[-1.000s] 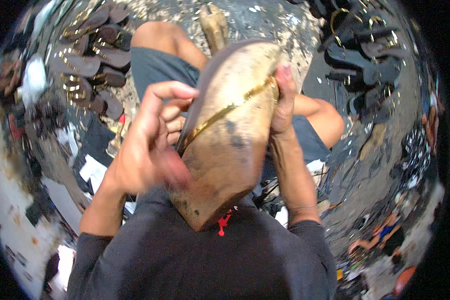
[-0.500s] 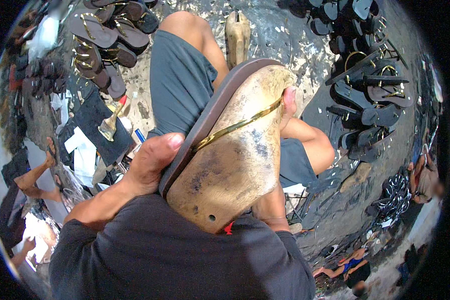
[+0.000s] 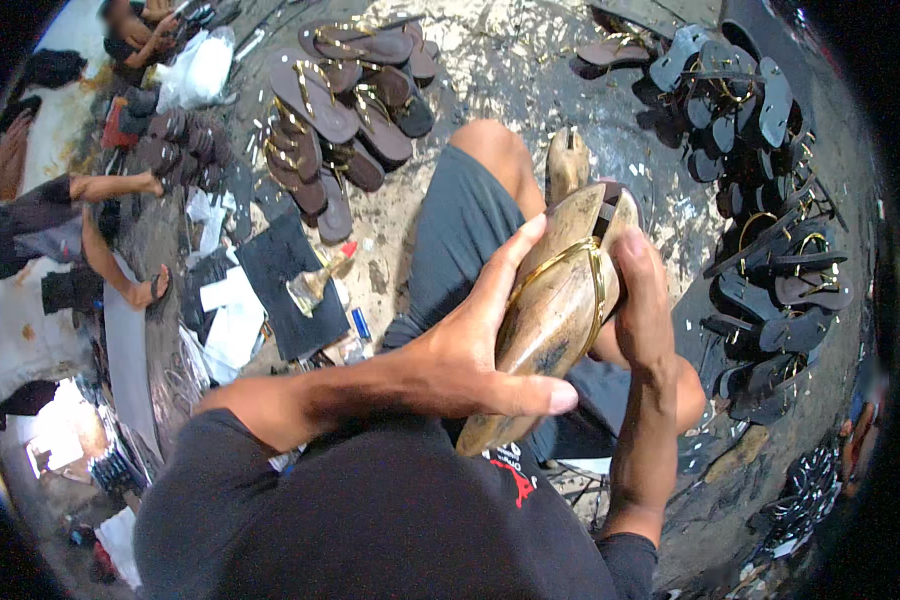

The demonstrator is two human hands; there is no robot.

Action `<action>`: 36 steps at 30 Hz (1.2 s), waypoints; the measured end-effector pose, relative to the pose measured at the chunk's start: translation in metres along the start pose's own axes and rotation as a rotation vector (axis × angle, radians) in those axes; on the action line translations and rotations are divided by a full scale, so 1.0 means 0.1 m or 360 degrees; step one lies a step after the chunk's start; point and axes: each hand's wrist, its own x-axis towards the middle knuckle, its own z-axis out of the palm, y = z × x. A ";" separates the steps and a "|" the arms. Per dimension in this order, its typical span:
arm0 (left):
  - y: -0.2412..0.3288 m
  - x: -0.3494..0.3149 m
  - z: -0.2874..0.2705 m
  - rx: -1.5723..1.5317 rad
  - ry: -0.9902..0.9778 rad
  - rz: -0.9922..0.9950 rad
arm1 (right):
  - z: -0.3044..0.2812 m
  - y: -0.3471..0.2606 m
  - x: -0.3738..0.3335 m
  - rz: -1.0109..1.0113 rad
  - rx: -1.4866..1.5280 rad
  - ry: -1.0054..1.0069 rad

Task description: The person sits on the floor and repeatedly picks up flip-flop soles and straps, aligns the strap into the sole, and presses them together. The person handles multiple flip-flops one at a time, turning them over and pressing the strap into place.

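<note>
A worn wooden shoe last [image 3: 545, 340] is held over my lap, its slotted toe end pointing away from me. Gold straps [image 3: 600, 285] of a sandal run across it in a V; most of the dark sole is hidden behind the last and my right hand. My left hand [image 3: 480, 345] grips the last from the left, thumb across the heel part and fingers along the side. On the other side my right hand [image 3: 642, 300] is closed around the front part, its thumb near the toe. A second wooden last [image 3: 568, 165] lies on the ground just beyond.
Brown sandals with gold straps [image 3: 345, 110] are heaped at the far left. More dark sandals [image 3: 770, 270] pile up along the right. A brush [image 3: 310, 290] rests on a black sheet [image 3: 270, 265], beside white paper [image 3: 235, 310]. Another person's legs [image 3: 110, 220] stretch in at the left.
The last has been turned from showing its broad face to standing on edge, its slotted toe now visible. Both hands have shifted their grip, and my view has swung left.
</note>
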 end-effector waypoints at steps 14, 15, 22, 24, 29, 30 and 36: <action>-0.34 0.82 -0.29 -0.0893 -0.0040 0.0301 | 0.29 0.25 -0.62 -0.0079 0.0995 0.0084; -0.31 0.76 -0.26 -0.0733 -0.0011 0.0292 | 0.24 0.33 -0.56 -0.0272 0.0567 0.0255; -0.49 0.65 -0.23 -0.0452 0.0008 0.0095 | 0.20 0.52 -0.43 -0.0350 0.0287 0.0150; -0.61 0.61 -0.26 -0.0296 0.0050 0.0164 | 0.12 0.46 -0.40 -0.0019 0.0814 0.0061; -0.53 0.53 -0.04 0.0301 0.0244 0.0459 | 0.27 0.66 -0.34 -0.0448 -0.0116 0.0394; -0.59 0.48 -0.12 0.0237 0.0212 0.0313 | 0.30 0.65 -0.31 -0.0529 -0.0120 0.0396; -0.54 0.55 -0.21 0.0084 0.0087 0.0261 | 0.09 0.49 -0.33 -0.0066 0.0861 0.0116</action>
